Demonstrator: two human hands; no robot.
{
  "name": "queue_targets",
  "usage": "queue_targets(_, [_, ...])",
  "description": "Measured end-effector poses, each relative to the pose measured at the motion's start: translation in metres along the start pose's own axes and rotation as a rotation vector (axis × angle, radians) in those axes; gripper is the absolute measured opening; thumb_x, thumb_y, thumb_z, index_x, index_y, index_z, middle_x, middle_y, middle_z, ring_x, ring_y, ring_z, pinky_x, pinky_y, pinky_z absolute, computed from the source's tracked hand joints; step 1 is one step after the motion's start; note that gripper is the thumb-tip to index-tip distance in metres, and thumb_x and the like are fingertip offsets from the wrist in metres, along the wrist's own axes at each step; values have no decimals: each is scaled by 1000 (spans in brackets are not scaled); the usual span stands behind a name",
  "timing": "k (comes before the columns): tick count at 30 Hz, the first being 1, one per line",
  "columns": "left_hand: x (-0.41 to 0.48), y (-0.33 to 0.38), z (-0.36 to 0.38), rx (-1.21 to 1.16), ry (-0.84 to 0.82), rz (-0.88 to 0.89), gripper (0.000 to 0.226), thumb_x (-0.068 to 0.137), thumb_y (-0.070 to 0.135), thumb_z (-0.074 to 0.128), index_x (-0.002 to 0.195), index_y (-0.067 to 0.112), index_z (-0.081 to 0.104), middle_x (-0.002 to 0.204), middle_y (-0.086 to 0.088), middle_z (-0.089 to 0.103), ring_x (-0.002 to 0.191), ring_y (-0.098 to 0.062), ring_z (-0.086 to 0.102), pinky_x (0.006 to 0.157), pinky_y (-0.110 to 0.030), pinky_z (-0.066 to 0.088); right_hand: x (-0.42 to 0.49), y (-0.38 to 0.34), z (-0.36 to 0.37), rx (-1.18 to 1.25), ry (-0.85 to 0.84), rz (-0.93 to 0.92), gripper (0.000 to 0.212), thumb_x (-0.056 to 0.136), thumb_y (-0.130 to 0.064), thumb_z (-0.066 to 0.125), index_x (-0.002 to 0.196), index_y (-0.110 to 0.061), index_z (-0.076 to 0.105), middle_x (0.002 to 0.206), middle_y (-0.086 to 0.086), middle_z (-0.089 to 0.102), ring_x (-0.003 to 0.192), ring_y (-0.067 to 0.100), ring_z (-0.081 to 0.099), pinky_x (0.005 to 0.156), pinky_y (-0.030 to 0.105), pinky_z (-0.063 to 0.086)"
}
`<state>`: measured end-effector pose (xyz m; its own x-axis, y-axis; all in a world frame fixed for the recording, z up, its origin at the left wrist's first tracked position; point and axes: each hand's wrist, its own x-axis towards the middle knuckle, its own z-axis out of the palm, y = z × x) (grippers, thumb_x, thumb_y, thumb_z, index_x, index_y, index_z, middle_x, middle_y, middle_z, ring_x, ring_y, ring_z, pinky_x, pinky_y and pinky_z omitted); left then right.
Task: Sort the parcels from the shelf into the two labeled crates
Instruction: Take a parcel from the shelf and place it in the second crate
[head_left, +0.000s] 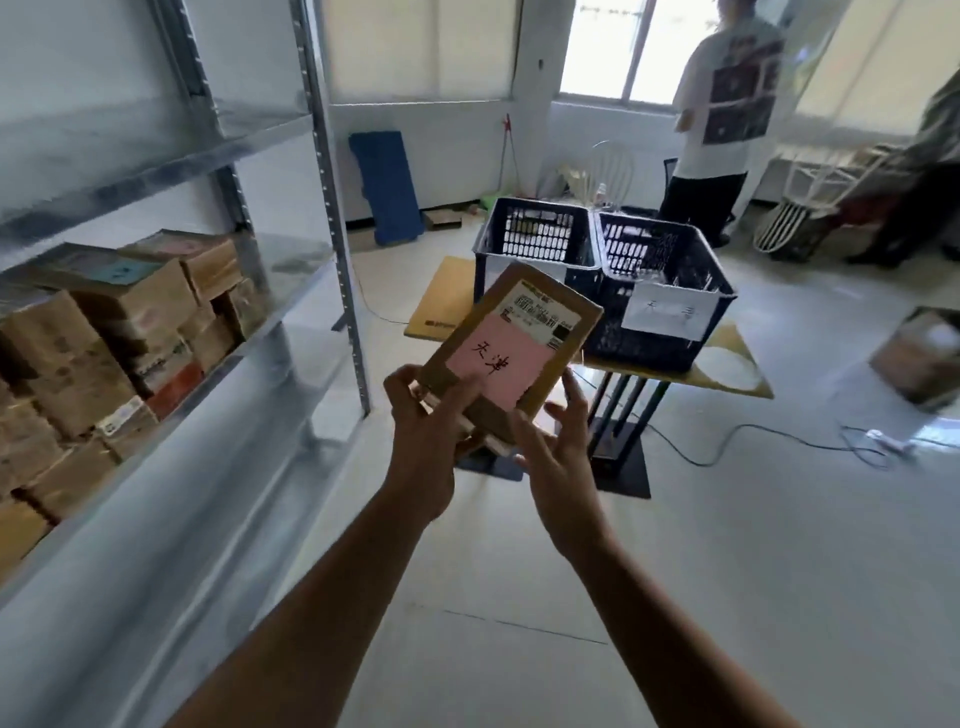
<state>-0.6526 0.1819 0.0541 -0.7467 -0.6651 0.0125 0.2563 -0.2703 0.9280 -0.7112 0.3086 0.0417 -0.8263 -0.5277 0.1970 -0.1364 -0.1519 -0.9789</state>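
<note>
A flat cardboard parcel (511, 338) with a pink handwritten note and a white shipping label is held up in front of me. My left hand (423, 421) grips its lower left corner, thumb lying across the pink note. My right hand (553, 441) is at the parcel's lower right edge with fingers spread and mostly straight, fingertips touching it. Beyond it two dark blue crates stand side by side on a small table (727, 376): the left crate (535, 241) and the right crate (660, 291), which carries a white paper label. Many cardboard parcels (114, 332) are stacked on the metal shelf at left.
The metal shelf (332, 208) runs along my left side. A person (722, 104) stands by the window behind the crates. A cardboard box (919, 358) lies on the floor at right, with a cable and power strip (883, 441) trailing near the table's base.
</note>
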Motion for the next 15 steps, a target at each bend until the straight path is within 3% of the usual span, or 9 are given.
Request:
queue_targets(3, [1, -21, 47, 28, -52, 40, 68, 83, 35, 78, 129, 22, 30, 128, -3, 66, 111, -30, 69, 88, -59, 59, 12, 2, -34, 64, 32, -41, 83, 98, -29, 63, 163, -38, 12, 137, -3, 61, 111, 11, 73, 75, 21, 61])
queue_targets(6, [4, -41, 80, 120, -71, 36, 81, 72, 59, 83, 128, 29, 33, 131, 0, 65, 116, -31, 67, 94, -60, 56, 22, 6, -73, 67, 76, -44, 78, 105, -21, 60, 164, -40, 12, 136, -4, 64, 116, 16, 72, 79, 20, 60])
queue_targets(9, [7, -63, 106, 225, -102, 68, 87, 64, 78, 77, 133, 45, 35, 137, 6, 62, 124, -26, 62, 100, -55, 55, 29, 12, -113, 5, 147, -48, 76, 99, -33, 65, 160, -46, 22, 144, 2, 60, 121, 24, 69, 83, 29, 62])
queue_targets(11, [11, -75, 121, 322, -115, 107, 81, 69, 81, 69, 137, 55, 33, 145, 16, 50, 132, -22, 55, 105, -48, 52, 33, 16, -137, -3, 174, -36, 68, 100, -32, 65, 157, -40, 28, 141, 3, 61, 119, 22, 70, 85, 35, 64])
queue_targets(13, [17, -80, 132, 430, -131, 129, 69, 77, 78, 58, 138, 58, 33, 139, 31, 39, 134, -10, 44, 110, -39, 45, 35, 17, -158, -15, 203, -22, 62, 103, -22, 61, 156, -34, 32, 136, 1, 62, 116, 18, 71, 86, 37, 64])
queue_targets(15, [29, -86, 138, 549, -154, 161, 59, 82, 81, 46, 135, 59, 36, 146, 26, 37, 137, -9, 40, 112, -44, 45, 39, 18, -180, -49, 230, -15, 57, 105, -17, 60, 154, -34, 37, 133, -2, 63, 116, 13, 71, 83, 33, 64])
